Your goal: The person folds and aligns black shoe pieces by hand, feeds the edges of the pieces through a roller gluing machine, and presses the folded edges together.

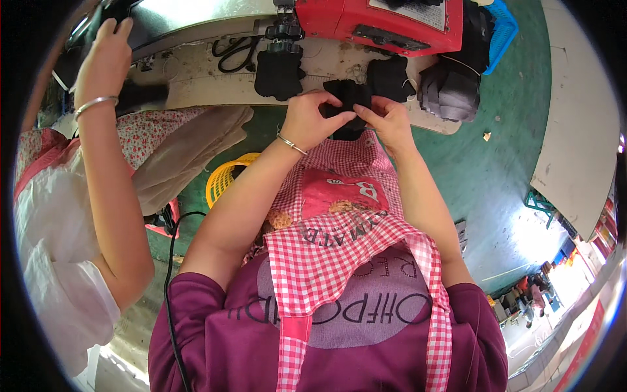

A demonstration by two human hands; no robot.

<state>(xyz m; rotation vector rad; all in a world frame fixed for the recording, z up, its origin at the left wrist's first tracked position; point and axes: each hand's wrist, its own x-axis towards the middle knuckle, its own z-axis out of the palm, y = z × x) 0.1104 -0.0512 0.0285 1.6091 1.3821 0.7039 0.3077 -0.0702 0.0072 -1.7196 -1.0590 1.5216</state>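
Black cloth [349, 93] at a speckled pale tabletop [319, 65], green floor [499, 157] below.

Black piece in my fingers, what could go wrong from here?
The black piece is pinched near the front edge of the table by your left hand and right hand, so it might drop. The dark stack at the table's right end could slide off. The black cable beside your left sleeve might snag.

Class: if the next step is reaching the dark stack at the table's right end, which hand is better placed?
Probably the right hand: it is nearer the dark stack, while the left hand lies farther off, beyond the black piece. Both hands hold that piece.
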